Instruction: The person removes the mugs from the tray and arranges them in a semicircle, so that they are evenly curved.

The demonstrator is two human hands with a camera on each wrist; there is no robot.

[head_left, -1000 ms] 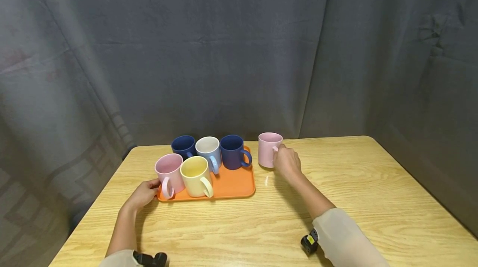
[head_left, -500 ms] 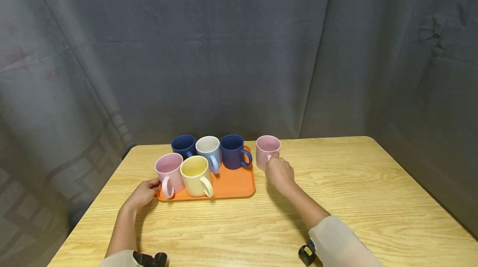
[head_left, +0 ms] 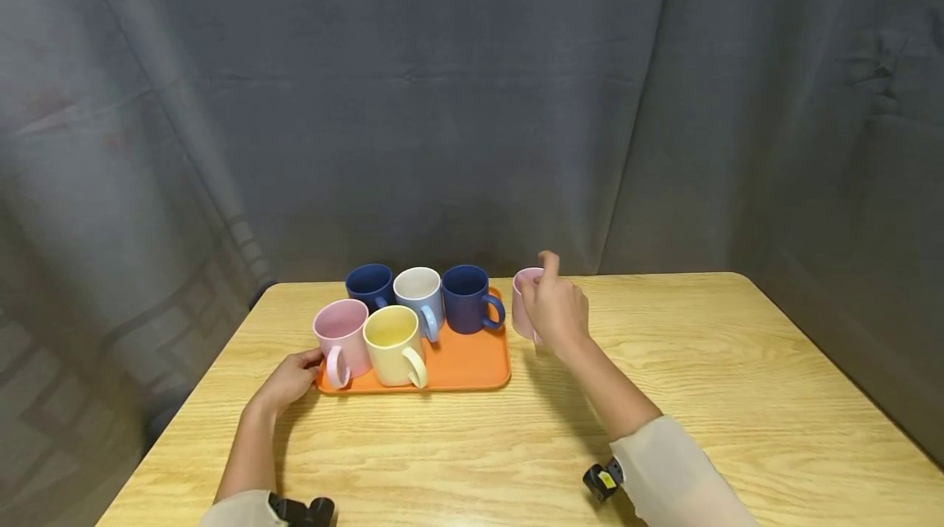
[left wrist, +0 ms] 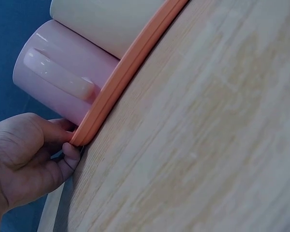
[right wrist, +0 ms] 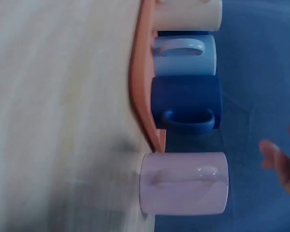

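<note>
An orange tray [head_left: 472, 363] carries several mugs: a pink mug [head_left: 347, 338] and a yellow mug [head_left: 392, 351] in front, a dark blue mug [head_left: 369, 285], a light blue mug [head_left: 419, 289] and another dark blue mug [head_left: 463, 302] behind. My left hand [head_left: 286, 383] pinches the tray's left corner, as the left wrist view confirms. A second pink mug [right wrist: 183, 186] stands upright on the table, right of the tray. Over its right side is my right hand [head_left: 556, 310], fingers extended and apart from the mug in the right wrist view.
The wooden table [head_left: 737, 396] extends to the right and in front of the tray. Grey curtains [head_left: 442, 101] hang behind it and at both sides.
My right hand has let go of the pink mug's handle and risen, its fingers spreading. Before that, it brought the mug slightly left and down. The left hand keeps its hold on the tray.
</note>
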